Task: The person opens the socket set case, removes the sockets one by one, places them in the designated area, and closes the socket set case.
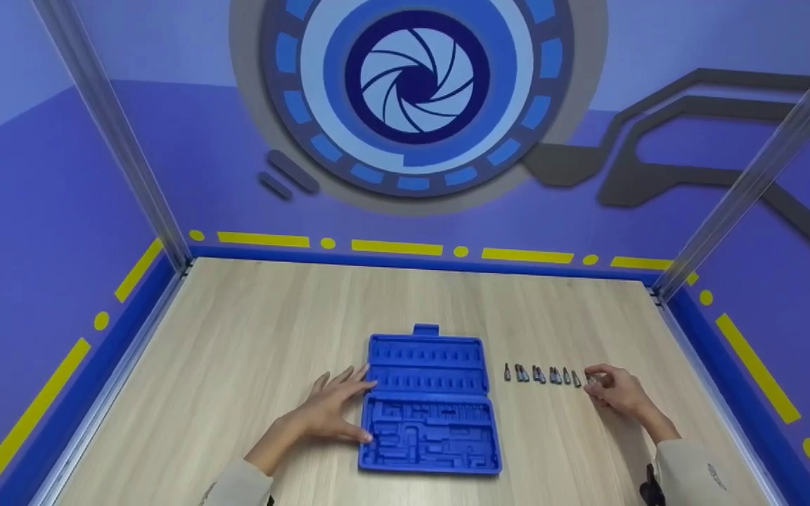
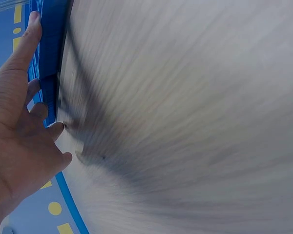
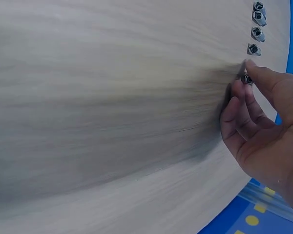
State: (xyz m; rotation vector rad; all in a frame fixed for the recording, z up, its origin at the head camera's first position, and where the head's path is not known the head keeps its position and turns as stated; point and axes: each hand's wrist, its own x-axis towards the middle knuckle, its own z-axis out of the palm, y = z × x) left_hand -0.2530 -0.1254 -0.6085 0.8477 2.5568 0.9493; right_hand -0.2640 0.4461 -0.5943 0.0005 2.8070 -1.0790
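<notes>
A blue plastic tool case lies unfolded on the table, its moulded slots facing up. At its left edge my left hand rests with fingers spread, the thumb low on the side and fingertips by the hinge area. To the right of the case, several small metal bit sockets stand in a row. My right hand is at the row's right end, pinching one bit socket between thumb and fingers. The square drive ends of the neighbouring sockets show in the right wrist view.
The light wood table is bordered by blue walls with yellow markings. Metal posts rise at its back corners. A latch tab sticks out from the far edge of the case.
</notes>
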